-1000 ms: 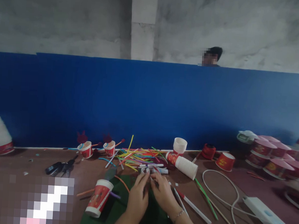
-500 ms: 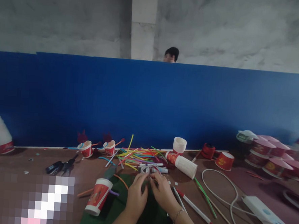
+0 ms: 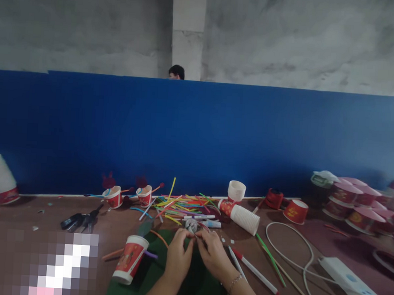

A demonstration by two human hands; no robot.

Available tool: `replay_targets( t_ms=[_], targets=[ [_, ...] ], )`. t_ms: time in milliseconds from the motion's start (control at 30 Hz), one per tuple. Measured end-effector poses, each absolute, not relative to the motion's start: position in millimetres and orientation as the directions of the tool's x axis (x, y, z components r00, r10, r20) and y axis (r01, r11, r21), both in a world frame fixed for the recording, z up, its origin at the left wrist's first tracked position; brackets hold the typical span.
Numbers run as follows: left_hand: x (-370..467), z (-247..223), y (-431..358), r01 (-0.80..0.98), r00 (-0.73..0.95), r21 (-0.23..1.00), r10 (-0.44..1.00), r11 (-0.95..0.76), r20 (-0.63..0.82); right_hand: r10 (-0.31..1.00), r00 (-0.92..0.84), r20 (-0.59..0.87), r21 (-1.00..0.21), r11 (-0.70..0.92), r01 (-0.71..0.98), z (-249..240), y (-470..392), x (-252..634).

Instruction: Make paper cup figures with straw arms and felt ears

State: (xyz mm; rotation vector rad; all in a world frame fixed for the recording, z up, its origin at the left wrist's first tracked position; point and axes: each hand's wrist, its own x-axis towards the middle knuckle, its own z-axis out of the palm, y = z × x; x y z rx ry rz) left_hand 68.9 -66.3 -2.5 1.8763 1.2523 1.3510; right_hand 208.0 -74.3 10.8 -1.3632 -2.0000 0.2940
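My left hand (image 3: pixel 179 254) and my right hand (image 3: pixel 215 251) meet fingertip to fingertip over the dark green mat (image 3: pixel 158 269). Both are pinched closed; whatever is between the fingertips is too small to make out. Just beyond them sits a whitish roll (image 3: pixel 191 225), perhaps tape. Left of my left hand a red-and-white paper cup (image 3: pixel 130 259) leans at a tilt, with an orange strip (image 3: pixel 113 254) and a purple strip (image 3: pixel 151 254) sticking out from its sides. A marker with red ends (image 3: pixel 258 273) lies to the right of my right hand.
Coloured sticks (image 3: pixel 183 204) lie heaped ahead, between two decorated cups (image 3: pixel 113 196) and a toppled cup stack (image 3: pixel 244 218). Dark-handled tools (image 3: pixel 81 220) lie left. A white cable (image 3: pixel 310 252) and power strip (image 3: pixel 353 284) are at right, near pink-topped cups (image 3: pixel 363 206). A blue partition (image 3: pixel 198 134) stands behind.
My fingertips have shifted slightly and more of the whitish roll shows behind them. Beyond the partition a person's head has moved to the left. The things on the table stay put.
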Motion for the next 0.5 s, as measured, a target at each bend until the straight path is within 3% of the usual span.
replay_targets(
  t_ms=[233,400,500],
  targets=[
    [69.0,-0.5,-68.6,0.337,0.115,0.799,0.864,-0.499,0.491,0.873,-0.157,0.463,-0.555,0.423,0.717,15.6,-76.3,204.3],
    [71.7,7.8,-72.0,0.208,0.065,0.813,0.837,-0.544,0.544,0.952,-0.020,0.305,-0.844,0.280,0.457,19.0,-72.0,195.0],
    [73.8,10.5,-70.3,0.020,-0.028,0.917,0.917,-0.397,0.398,0.963,0.079,0.259,-0.913,0.217,0.345,15.3,-65.6,201.2]
  ],
)
